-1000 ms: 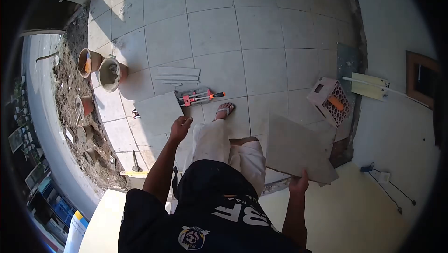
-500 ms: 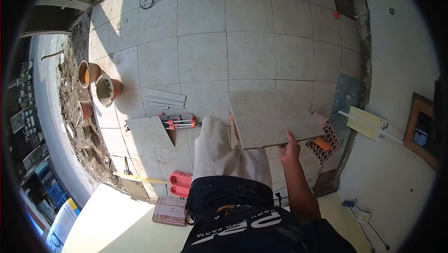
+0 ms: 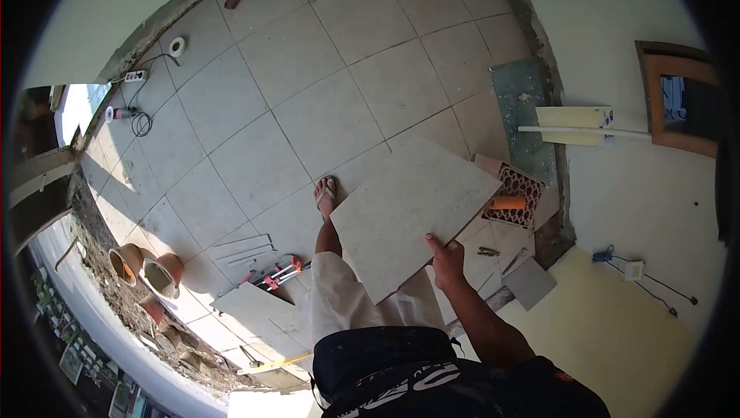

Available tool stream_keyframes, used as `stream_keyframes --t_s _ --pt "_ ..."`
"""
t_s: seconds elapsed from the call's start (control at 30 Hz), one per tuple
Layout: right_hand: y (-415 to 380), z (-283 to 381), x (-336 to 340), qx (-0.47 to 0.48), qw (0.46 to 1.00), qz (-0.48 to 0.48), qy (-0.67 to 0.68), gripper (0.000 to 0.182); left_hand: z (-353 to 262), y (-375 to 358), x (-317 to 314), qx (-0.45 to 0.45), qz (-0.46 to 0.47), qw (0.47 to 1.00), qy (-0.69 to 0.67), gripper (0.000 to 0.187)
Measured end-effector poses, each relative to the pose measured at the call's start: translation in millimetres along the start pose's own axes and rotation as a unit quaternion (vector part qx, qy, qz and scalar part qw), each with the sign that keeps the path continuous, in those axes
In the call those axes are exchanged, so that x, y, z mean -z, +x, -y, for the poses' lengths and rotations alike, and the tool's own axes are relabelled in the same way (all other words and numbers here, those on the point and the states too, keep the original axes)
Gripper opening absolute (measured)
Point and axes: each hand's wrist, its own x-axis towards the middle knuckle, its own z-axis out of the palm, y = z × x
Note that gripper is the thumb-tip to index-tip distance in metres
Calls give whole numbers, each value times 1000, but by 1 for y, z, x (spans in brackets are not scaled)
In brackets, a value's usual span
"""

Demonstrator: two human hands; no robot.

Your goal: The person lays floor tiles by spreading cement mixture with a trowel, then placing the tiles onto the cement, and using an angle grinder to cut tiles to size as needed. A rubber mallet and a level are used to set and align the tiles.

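Note:
A large square beige-grey floor tile [image 3: 412,210] is held tilted in front of my legs. My right hand [image 3: 447,261] is closed on its near right edge, thumb lying on the upper face and fingers underneath. My left hand does not show; the tile and my body may hide it. Behind the tile's right corner stands a brown patterned plastic crate [image 3: 523,183] with an orange tool handle [image 3: 507,203] in it. My sandalled foot [image 3: 327,196] is on the tiled floor beyond the tile's left edge.
A red tile cutter [image 3: 285,270] with a tile on it lies at left, near thin tile strips [image 3: 245,247]. Buckets [image 3: 162,273] line the rubble edge. An angle grinder [image 3: 119,114] and power strip [image 3: 136,76] lie farther off. A cut tile [image 3: 529,283] lies by the right wall.
My view and body have turned to the right. The tile has rotated with me and is still in my right hand. The left fingers seen at its edge before are now out of sight.

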Motion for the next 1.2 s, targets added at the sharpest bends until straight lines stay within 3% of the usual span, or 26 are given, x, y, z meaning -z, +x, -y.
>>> stream_keyframes --t_s 0.17,0.23,0.33,0.37,0.47,0.57,0.7,0.77,0.8,0.87,0.93,0.97,1.0,1.1,1.13,1.2 --pt "8 -6 26 20 997 -67 14 27 -96 57 15 -74 -2 996 60 38" --pt "7 -4 46 -37 996 -58 -62 40 -135 69 12 -102 -3 991 84 38" --pt "9 -4 82 -37 997 -63 -14 41 -186 72 -2 -146 -9 981 128 38" --pt "11 -12 90 2 993 -102 64 41 -201 70 -9 -160 -11 976 145 39" --pt "9 -23 141 -42 980 -114 157 36 -242 51 -43 -193 -21 962 192 39" --pt "14 -65 210 -122 973 -61 185 27 -263 16 -91 -206 -43 949 235 39" --pt "6 -97 302 -141 931 -139 308 23 -265 -35 -152 -189 -67 925 324 40" --pt "1 -131 355 -221 921 -127 295 26 -262 -51 -176 -168 -80 910 369 40" --pt "0 -146 373 -221 917 -131 306 26 -260 -59 -184 -155 -88 903 392 40" --pt "-1 -174 406 -155 893 -233 353 26 -258 -76 -188 -125 -107 885 435 41" --pt "-2 -192 446 -222 876 -240 353 28 -258 -90 -185 -90 -123 862 483 41" --pt "6 -219 446 -154 868 -325 343 27 -258 -96 -180 -64 -128 845 516 41" --pt "9 -239 461 -179 875 -329 307 28 -261 -101 -175 -41 -134 825 548 41" --pt "27 -277 495 -179 842 -350 369 35 -298 -95 -180 -7 -138 730 670 42" --pt "32 -291 503 -196 826 -373 375 37 -322 -78 -193 -33 -143 682 717 42" --pt "37 -317 510 -215 806 -398 382 40 -386 -18 -282 -229 -188 615 731 42"
